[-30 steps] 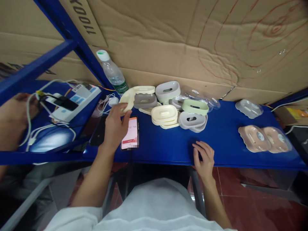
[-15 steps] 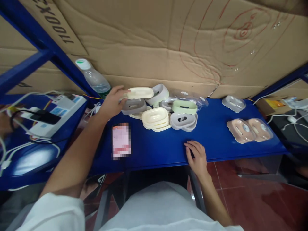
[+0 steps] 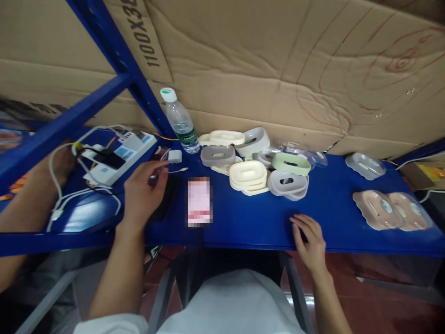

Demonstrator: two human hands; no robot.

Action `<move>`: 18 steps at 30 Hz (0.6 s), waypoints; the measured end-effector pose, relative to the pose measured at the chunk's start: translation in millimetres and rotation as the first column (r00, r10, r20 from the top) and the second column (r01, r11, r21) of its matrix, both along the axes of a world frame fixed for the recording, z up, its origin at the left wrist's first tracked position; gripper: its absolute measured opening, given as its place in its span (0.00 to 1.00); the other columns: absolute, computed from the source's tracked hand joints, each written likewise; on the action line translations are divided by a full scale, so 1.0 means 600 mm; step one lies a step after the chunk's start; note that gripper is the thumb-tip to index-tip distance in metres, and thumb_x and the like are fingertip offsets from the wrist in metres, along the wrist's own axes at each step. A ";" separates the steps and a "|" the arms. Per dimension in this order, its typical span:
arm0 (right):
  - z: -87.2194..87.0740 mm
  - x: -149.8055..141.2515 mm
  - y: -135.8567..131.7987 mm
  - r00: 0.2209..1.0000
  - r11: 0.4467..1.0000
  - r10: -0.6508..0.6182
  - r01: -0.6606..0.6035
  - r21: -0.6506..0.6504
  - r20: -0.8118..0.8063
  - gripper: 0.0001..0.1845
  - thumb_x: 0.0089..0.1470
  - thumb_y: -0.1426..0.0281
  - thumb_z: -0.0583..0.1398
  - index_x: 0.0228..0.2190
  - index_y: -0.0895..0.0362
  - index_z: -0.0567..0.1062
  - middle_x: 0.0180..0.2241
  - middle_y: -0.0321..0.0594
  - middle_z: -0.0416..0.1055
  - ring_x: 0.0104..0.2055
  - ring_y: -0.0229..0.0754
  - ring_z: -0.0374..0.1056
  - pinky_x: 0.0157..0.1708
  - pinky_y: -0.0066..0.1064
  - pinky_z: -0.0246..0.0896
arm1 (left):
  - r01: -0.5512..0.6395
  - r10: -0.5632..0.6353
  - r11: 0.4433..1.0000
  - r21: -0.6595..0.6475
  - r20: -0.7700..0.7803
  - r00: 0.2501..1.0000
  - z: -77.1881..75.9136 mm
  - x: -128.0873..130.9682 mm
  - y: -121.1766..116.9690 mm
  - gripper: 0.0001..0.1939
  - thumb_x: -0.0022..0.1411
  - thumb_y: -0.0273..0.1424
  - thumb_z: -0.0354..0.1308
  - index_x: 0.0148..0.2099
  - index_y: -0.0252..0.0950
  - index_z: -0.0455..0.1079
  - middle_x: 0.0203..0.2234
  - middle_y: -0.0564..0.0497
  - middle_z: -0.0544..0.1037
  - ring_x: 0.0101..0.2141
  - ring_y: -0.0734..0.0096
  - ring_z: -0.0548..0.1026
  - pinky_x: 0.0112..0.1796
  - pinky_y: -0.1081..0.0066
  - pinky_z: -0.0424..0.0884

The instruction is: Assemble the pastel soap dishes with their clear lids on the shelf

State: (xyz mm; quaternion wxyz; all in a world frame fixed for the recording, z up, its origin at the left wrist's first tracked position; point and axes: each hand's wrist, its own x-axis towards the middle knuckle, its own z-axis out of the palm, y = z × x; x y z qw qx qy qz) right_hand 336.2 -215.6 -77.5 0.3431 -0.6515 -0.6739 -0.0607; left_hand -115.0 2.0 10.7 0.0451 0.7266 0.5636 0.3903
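My left hand (image 3: 144,192) hovers over the left part of the blue table (image 3: 243,222), beside a white charger plug (image 3: 174,156). Its fingers are bent but apart from the thumb, and I see nothing held. Beneath it lies a dark flat object (image 3: 166,197). My right hand (image 3: 310,239) rests at the front edge, fingers loosely curved and thumb apart. Ahead is a pile of oblong plastic soap dishes: a cream stack (image 3: 248,175), a grey one (image 3: 218,155), a green one (image 3: 291,163) and a pale lilac one (image 3: 287,182). A phone with a blurred screen (image 3: 199,202) lies nearer.
A water bottle (image 3: 182,125) stands by the cardboard wall (image 3: 236,69). At left are a power strip (image 3: 120,157), cables and another person's arm (image 3: 38,185). Clear plastic packs with pinkish pieces (image 3: 378,209) lie at right, near another clear pack (image 3: 365,165) and a small carton (image 3: 422,175).
My left hand has moved from the cream dish at the pile's left end back toward the charger plug. The view has swung left. My right hand stays at the table edge.
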 end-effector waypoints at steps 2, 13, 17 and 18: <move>0.006 0.061 -0.012 0.992 0.991 -0.115 0.112 0.068 0.053 0.12 0.67 0.67 0.62 0.49 0.51 0.83 0.51 0.47 0.81 0.56 0.57 0.77 0.57 0.55 0.70 | -0.027 0.028 0.999 -0.037 0.027 0.999 -0.010 -0.019 -0.028 0.14 0.76 0.43 0.54 0.53 0.46 0.77 0.47 0.48 0.83 0.46 0.54 0.83 0.51 0.51 0.80; -0.005 0.232 -0.047 0.842 0.808 -0.538 0.510 0.294 0.017 0.26 0.65 0.53 0.62 0.54 0.57 0.85 0.58 0.61 0.77 0.63 0.70 0.71 0.61 0.66 0.67 | -0.079 0.027 0.932 -0.354 -0.151 0.988 -0.093 -0.030 0.147 0.23 0.66 0.47 0.55 0.50 0.36 0.81 0.51 0.37 0.85 0.58 0.43 0.80 0.59 0.49 0.74; -0.031 0.217 -0.046 0.846 0.819 -0.533 0.526 0.227 -0.038 0.25 0.66 0.53 0.61 0.48 0.60 0.86 0.56 0.62 0.77 0.62 0.67 0.72 0.62 0.65 0.66 | -0.162 0.104 0.927 -0.338 -0.183 0.978 -0.087 -0.036 0.131 0.17 0.65 0.41 0.58 0.47 0.38 0.82 0.44 0.46 0.87 0.51 0.48 0.83 0.56 0.51 0.75; -0.034 0.216 -0.045 0.847 0.822 -0.531 0.526 0.217 -0.041 0.25 0.66 0.53 0.61 0.47 0.60 0.86 0.56 0.61 0.77 0.62 0.66 0.72 0.62 0.64 0.66 | -0.182 0.127 0.929 -0.324 -0.183 0.975 -0.079 -0.037 0.127 0.16 0.65 0.41 0.58 0.46 0.38 0.82 0.41 0.48 0.87 0.49 0.49 0.83 0.55 0.52 0.75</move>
